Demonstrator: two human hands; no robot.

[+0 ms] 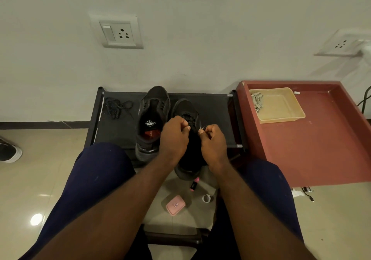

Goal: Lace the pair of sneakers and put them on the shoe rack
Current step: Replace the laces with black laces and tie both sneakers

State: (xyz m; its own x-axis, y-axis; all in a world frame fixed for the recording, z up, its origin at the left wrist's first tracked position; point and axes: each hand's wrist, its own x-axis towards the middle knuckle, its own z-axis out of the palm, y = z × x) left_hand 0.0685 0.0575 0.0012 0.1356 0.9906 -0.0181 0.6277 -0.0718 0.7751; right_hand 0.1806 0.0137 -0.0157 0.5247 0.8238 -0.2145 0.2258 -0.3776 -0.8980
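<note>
Seen from above by a seated person whose knees in dark blue trousers frame the view, a low shoe rack with a black fabric top stands against a white wall. Two black sneakers rest on it, toes toward the wall. The left sneaker sits near the middle of the rack, open and without a lace, its heel at the front edge. The right sneaker lies just beside it, heel overhanging the front edge. The left hand and right hand hover over its tongue with fingers curled, each pinching an end of the black lace between thumb and forefinger. A pale tip shows in the right hand's pinch. A spare lace lies tangled at the rack's back left corner. To the right, touching the rack, stands a red-brown table with a raised rim, carrying a beige tray at its back left corner. The floor is glossy beige tile, with a pink case, a pink tube and a small tape roll lying between the knees. A wall socket sits above the rack, and another shoe shows at the far left.
</note>
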